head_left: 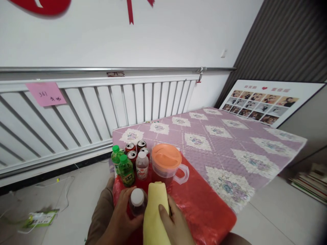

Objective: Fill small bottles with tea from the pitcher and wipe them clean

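My left hand [122, 217] is wrapped round a clear plastic bottle [138, 204] with a white cap, which stands near my lap. In my right hand [176, 221] is a pale yellow folded cloth [156, 211], its top end upright beside the bottle. Just beyond them, on the red plastic sheet [204, 207], stands a clear pitcher [166, 163] with an orange lid. Left of the pitcher are another white-capped bottle [142, 166], two green-capped bottles [127, 172] and several drink cans [130, 147]. The lower part of the cloth runs out of view.
A purple floral cover [217, 149] spreads beyond the red sheet. Behind it is a white radiator [127, 102] with a pink note [46, 93]. A photo board [255, 105] leans at the right. A power strip [41, 217] and cables lie on the left floor; books [310, 183] are stacked right.
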### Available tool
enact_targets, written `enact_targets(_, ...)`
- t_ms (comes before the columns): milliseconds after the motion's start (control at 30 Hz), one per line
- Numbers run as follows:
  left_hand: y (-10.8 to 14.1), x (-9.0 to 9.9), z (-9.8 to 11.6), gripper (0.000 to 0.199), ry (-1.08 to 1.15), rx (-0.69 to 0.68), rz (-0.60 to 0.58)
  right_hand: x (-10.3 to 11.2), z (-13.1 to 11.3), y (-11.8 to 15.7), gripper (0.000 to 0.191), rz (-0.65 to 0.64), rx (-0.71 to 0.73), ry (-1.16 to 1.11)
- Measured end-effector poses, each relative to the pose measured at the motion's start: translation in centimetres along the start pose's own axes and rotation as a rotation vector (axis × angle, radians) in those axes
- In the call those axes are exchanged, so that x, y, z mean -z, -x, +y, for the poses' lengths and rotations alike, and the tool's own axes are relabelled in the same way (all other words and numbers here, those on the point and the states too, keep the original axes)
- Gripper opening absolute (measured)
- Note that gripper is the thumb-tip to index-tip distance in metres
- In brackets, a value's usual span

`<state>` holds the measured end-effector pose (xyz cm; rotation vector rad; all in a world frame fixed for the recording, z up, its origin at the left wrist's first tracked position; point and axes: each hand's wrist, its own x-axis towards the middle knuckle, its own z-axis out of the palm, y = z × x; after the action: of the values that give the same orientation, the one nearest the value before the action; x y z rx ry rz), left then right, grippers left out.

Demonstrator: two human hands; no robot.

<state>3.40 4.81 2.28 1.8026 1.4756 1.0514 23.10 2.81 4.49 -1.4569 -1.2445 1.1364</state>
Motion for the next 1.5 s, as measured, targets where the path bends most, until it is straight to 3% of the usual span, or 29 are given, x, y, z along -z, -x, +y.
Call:
enact_targets(167, -0.5, 1.7, 0.2, 0.080, 0.012, 0.028, -0.178, -0.4, 2.9, -0.5, 0.053, -0.004, -0.025, 0.178)
enact_targets(300, -1.2, 3.5, 0.8, 0.083, 0.009, -0.028, -0.308, -0.3, 2.3, -0.1, 0.053, -0.007, -0.030, 0.092)
enact_targets(500, -1.5, 3.3, 1.8, 0.067, -0.038, -0.045, -0.212, -0.3, -0.6, 0.4, 0.057, -0.020, -0.048, -0.079)
enact_targets(700, -0.2, 1.0, 0.1, 0.076, -0.049, 0.012, -0.090, -0.4, 2.7, 0.2, 0.057, 0.047, -0.068, -0.003)
enact_targets(867, 0.1, 1.1, -0.4, 0.081, -0.020, 0.015, -0.156, -0.3, 4.8, 0.0, 0.055, 0.089, -0.051, 0.042)
enact_targets(967, -0.2, 2.3, -0.1, 0.090, 0.055, 0.000, -0.242, -0.1, 4.2, 0.3, 0.061, 0.069, -0.071, -0.032)
enact_targets(1100, -0.7, 3.2, 0.5, 0.079, 0.099, 0.030, -0.315, 0.1, 2.9, 1.0, 0.067, -0.008, -0.101, -0.213)
enact_targets(1200, -0.8, 2.9, 0.6, 0.070, 0.077, 0.041, -0.278, -0.1, 2.8, 1.1, 0.065, -0.001, -0.079, -0.239)
enact_targets(1367, 0.2, 1.3, -0.6, 0.065, 0.029, 0.042, -0.138, -0.3, 4.1, 0.7, 0.061, 0.076, -0.094, -0.085)
enact_targets(1500, 1.0, 0.6, -1.8, 0.072, -0.008, 0.012, -0.051, 0.0, 4.4, 0.7, 0.062, 0.111, -0.120, -0.038)
